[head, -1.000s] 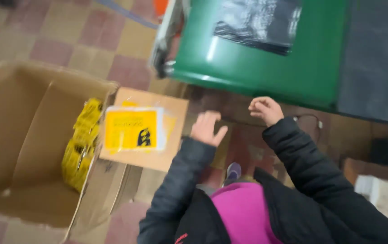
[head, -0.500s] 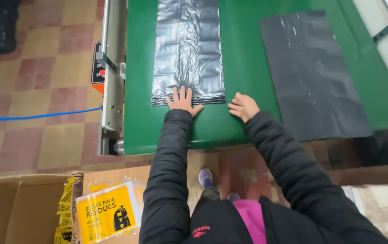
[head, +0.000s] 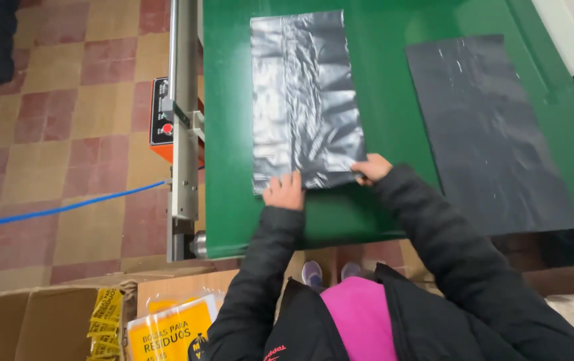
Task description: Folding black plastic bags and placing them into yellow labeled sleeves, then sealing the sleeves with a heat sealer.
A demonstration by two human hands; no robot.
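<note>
Grey plastic bag (head: 304,100) under both hands

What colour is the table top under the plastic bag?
Green table top, clearest in the head view; the plastic bag on it is shiny dark grey.

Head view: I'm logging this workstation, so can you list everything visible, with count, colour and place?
Green table: one, green, centre and right.
Plastic bag: one, glossy grey-black, flat on the table, under both hands.
Second bag: one, matt dark grey, flat on the table, to the right.
Metal rail: one, silver, along the table's left edge.
Control box: one, orange with a red button, on the rail.
Cable: one, blue, across the tiled floor.
Cardboard box: one, brown, bottom left.
Yellow packs: several, yellow, bottom left.
Shoes: two, pale, under the table edge.
Left hand: on the bag's near edge.
Right hand: at the bag's near right corner.
</note>
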